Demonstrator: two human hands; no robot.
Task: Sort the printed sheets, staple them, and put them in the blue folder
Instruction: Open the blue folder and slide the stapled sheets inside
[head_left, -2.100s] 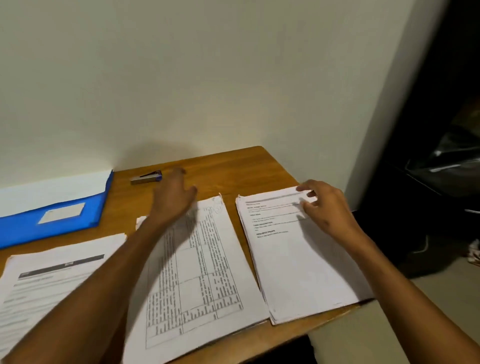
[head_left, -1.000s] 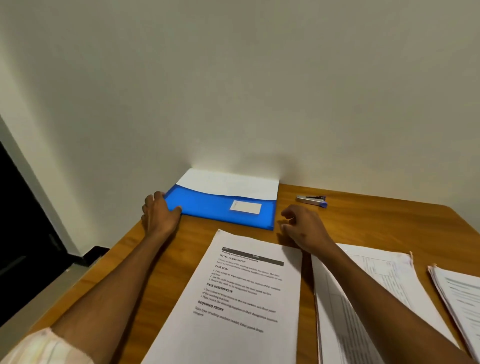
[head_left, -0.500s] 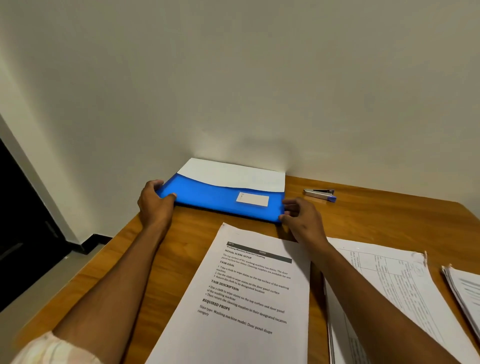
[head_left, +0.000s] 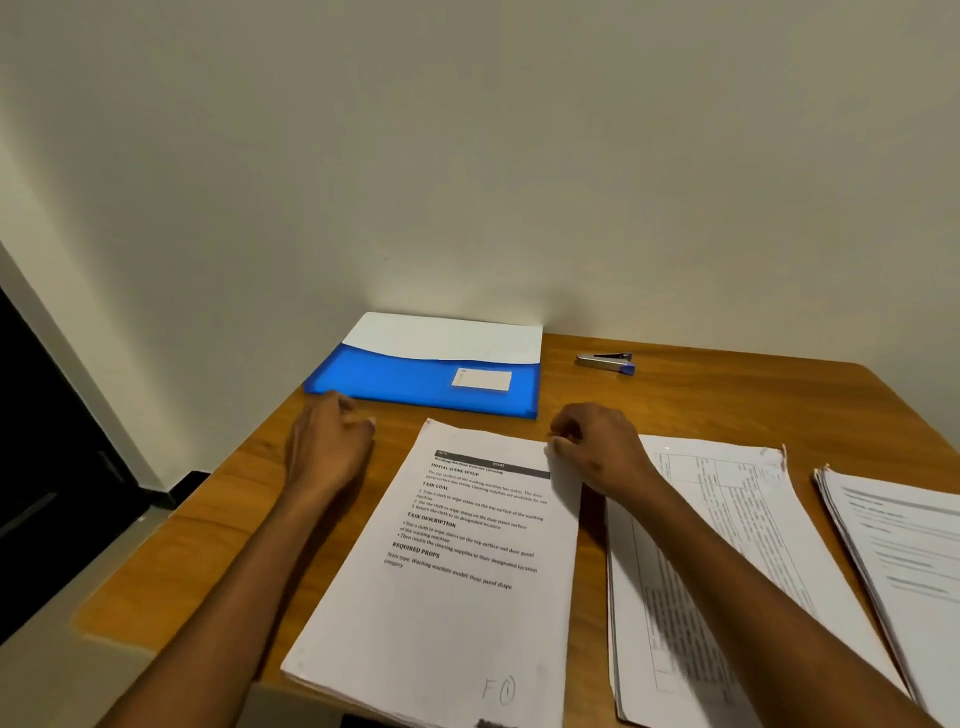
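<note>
Three sorted piles of printed sheets lie nearest on desk. Left hand loose, empty; right hand curled at pile corner, grip unclear. Beyond: blue folder empty-looking, stapler untouched. Stapling, filing remain, I'd judge.

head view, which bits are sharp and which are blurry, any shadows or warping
Head view: the left stack prints sharp enough to read; the left hand is smeared with blur; the table sheet softens toward its near end; a soft shadow sits behind the blue folder; the desk edges splay from the wide lens.
</note>
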